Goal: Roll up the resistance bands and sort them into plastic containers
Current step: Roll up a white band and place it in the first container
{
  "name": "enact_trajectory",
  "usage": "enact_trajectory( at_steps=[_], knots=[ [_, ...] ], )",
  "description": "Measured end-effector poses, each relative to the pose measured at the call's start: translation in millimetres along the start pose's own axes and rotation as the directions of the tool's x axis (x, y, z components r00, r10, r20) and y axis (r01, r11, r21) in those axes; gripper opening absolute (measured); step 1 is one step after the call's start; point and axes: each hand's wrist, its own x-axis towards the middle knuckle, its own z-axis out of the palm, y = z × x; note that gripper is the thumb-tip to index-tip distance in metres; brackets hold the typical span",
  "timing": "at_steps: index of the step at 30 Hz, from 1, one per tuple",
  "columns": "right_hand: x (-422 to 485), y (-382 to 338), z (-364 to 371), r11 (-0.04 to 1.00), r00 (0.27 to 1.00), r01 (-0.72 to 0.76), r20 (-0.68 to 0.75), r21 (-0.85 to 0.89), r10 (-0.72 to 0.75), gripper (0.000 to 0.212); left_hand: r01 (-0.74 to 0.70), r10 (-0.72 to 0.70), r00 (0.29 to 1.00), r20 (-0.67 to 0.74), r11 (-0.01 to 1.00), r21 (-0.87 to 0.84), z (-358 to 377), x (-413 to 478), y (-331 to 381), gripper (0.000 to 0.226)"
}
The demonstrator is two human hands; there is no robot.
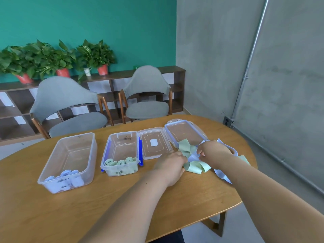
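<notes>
A loose heap of green bands (196, 167) and pale blue bands (221, 174) lies on the wooden table (105, 207) at the right. My right hand (213, 150) pinches a pale blue band (193, 157) in the heap. At the heap's left edge my left hand (171, 166) lies with curled fingers; what it holds is hidden. The big clear container (57, 165) at the left has rolled blue bands (65, 177) in it. The smaller container (135, 149) with blue clips has rolled green bands (120, 162).
Two clear lids (154, 143) (184, 131) lie open behind the heap. Two grey chairs (70, 102) (147, 95) stand across the table. A shelf with potted plants (52, 58) runs along the green wall. The table's rounded edge is close at the right.
</notes>
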Motion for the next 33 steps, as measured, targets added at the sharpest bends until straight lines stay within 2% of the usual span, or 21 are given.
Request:
enact_trajectory(
  at_steps=[3,6,10,13,18,26,30,33],
  knots=[
    [8,-5,3,0.998,0.998,-0.053,0.041,0.034,0.051,0.01,0.023,-0.023,1.0,0.01,1.0,-0.012,8,11,0,0.034],
    [17,-10,8,0.993,0.988,-0.114,0.109,0.013,0.112,0.035,0.075,-0.076,0.997,-0.003,0.996,-0.053,16,22,-1,0.04],
    [28,-7,25,0.99,0.996,-0.086,0.025,0.113,0.084,0.015,0.164,-0.16,0.986,0.037,0.97,-0.18,21,32,0,0.041],
    [29,-5,31,0.982,0.998,-0.067,0.02,0.179,0.065,0.022,0.219,-0.204,0.975,0.082,0.937,-0.272,27,40,0,0.041],
    [33,-6,33,0.98,0.998,-0.067,-0.008,0.189,0.07,0.025,0.261,-0.246,0.965,0.09,0.889,-0.376,38,46,-2,0.042],
    [32,-21,32,0.984,0.992,-0.12,0.065,0.129,0.112,0.019,0.31,-0.352,0.932,0.093,0.633,-0.71,48,50,-2,0.041],
    [27,-27,36,0.989,0.993,-0.116,0.023,0.089,0.115,0.018,0.282,-0.346,0.933,0.096,0.542,-0.791,45,47,6,0.036],
    [23,-25,35,0.983,0.994,-0.089,-0.042,0.163,0.098,0.018,0.274,-0.365,0.927,0.087,0.5,-0.821,42,45,7,0.039]
  ],
)
